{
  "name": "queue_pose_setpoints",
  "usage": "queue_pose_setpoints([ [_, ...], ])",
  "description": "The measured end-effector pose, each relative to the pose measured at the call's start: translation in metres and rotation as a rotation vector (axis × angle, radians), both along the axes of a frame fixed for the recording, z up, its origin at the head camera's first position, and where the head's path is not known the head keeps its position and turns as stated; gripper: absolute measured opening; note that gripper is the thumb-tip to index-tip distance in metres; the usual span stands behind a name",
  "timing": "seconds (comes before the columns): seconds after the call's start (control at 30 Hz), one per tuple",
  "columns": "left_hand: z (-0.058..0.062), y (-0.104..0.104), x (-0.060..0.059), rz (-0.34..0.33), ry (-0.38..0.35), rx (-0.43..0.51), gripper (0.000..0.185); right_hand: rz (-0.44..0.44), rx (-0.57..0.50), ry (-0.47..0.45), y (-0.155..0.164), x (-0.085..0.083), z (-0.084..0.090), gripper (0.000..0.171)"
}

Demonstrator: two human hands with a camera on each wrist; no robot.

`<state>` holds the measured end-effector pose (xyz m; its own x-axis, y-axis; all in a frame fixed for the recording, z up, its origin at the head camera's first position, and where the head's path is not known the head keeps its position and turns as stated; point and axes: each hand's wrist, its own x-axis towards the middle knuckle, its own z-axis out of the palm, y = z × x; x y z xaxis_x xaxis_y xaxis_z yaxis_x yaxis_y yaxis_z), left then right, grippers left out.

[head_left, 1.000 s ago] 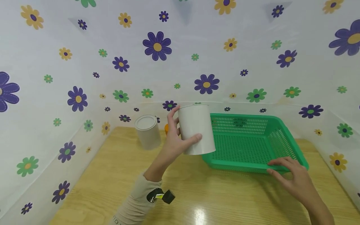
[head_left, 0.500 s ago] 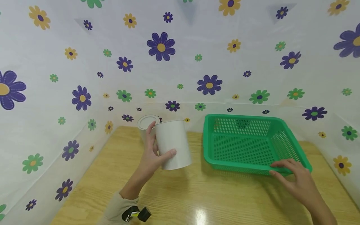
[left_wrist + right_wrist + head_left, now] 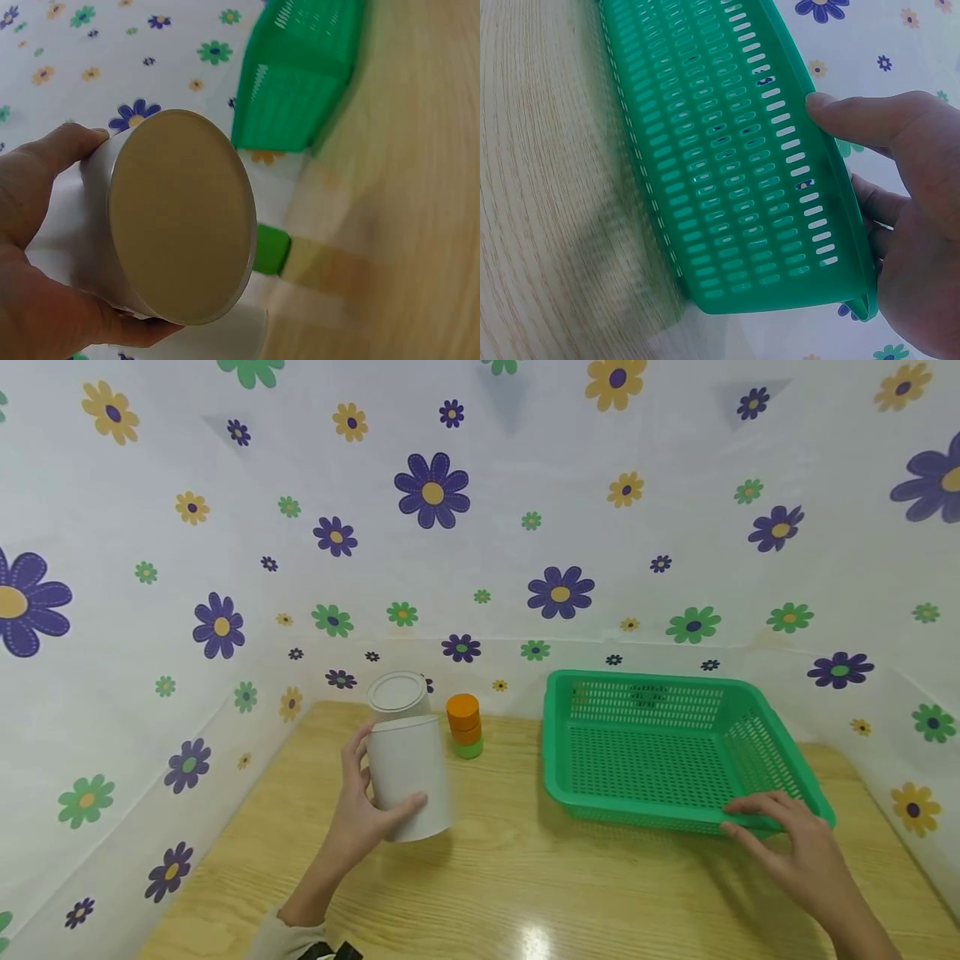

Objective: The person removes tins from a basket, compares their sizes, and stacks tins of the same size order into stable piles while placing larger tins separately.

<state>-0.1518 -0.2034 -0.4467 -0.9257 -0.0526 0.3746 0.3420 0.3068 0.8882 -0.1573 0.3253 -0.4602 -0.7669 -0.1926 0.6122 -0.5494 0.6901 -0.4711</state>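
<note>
A wooden table is seen from above, enclosed on three sides by white sheeting printed with purple, green and yellow flowers. Nearest the viewer on the left, a left hand is wrapped around a plain white cylindrical can, with the thumb curled across its front and the fingers curled behind it; the can is held tilted, just above the table or barely touching it. In the left wrist view, the can's flat beige end is turned toward the camera. On the right, a right hand is laid on the near right corner of a green perforated plastic basket; the thumb is pressed against the outer wall and the fingers are curled over the rim, so the edge is pinched between them. The basket is set flat on the table. Farther back, behind the held can, a second white can is stood upright, and just beside it a small stack of orange and green discs is placed near the back wall.
</note>
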Motion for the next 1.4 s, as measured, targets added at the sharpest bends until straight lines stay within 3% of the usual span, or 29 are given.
queue_pose_setpoints([
  [0.13, -0.011, -0.013, -0.003, 0.07, 0.016, -0.06, 0.112, 0.005, -0.009, 0.004, 0.0, 0.0, -0.001, 0.036],
  [0.57, -0.035, -0.036, -0.005, 0.199, 0.101, -0.136, 0.116, 0.0, 0.005, 0.004, -0.002, -0.002, 0.003, 0.035],
  [0.9, -0.043, -0.042, -0.01, 0.272, 0.187, -0.175, 0.102, 0.004, -0.005, -0.006, 0.0, -0.001, 0.003, 0.036],
  [1.1, -0.048, -0.044, -0.009, 0.339, 0.236, -0.24, 0.078, 0.009, -0.007, -0.005, 0.0, -0.001, 0.003, 0.036],
  [1.4, -0.05, -0.045, -0.008, 0.339, 0.306, -0.245, 0.072, 0.001, -0.004, -0.013, 0.0, 0.0, 0.0, 0.036],
])
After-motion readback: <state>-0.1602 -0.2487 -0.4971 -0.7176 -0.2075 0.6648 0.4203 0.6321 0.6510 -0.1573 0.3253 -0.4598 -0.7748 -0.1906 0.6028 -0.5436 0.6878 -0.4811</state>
